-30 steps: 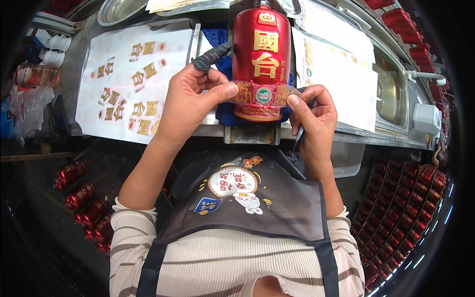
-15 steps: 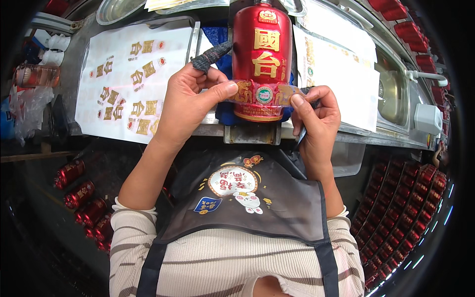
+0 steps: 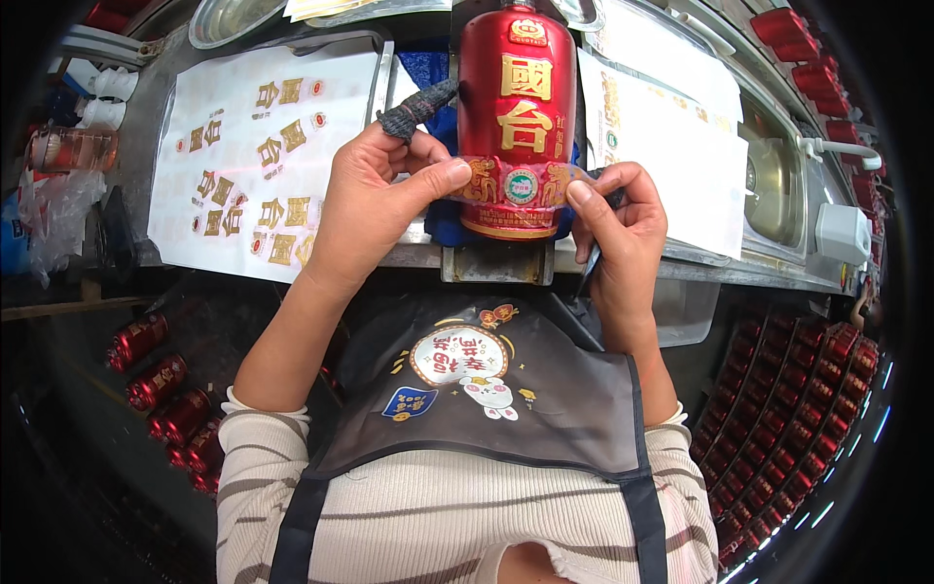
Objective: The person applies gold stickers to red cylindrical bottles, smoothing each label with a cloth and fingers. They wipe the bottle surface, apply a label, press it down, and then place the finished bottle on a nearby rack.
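Note:
A glossy red bottle with raised gold characters lies on its back in front of me, its neck away from me. Across its lower part stretches a clear decal strip with gold figures and a round green-and-white emblem. My left hand pinches the strip's left end between thumb and fingers; a dark wrap covers its index fingertip. At the other end, my right hand pinches the strip, also with a dark fingertip wrap. A thin bluish flat piece sticks out below the right hand's fingers; its kind is unclear.
White decal sheets lie on both sides, the left sheet with gold characters and the right sheet. Farther right is a metal sink with a white tap. Several red bottles stand in rows low right, others low left.
My right hand has shifted slightly left and up with its end of the strip. The emblem has moved a little to the right on the bottle. The left hand has barely moved.

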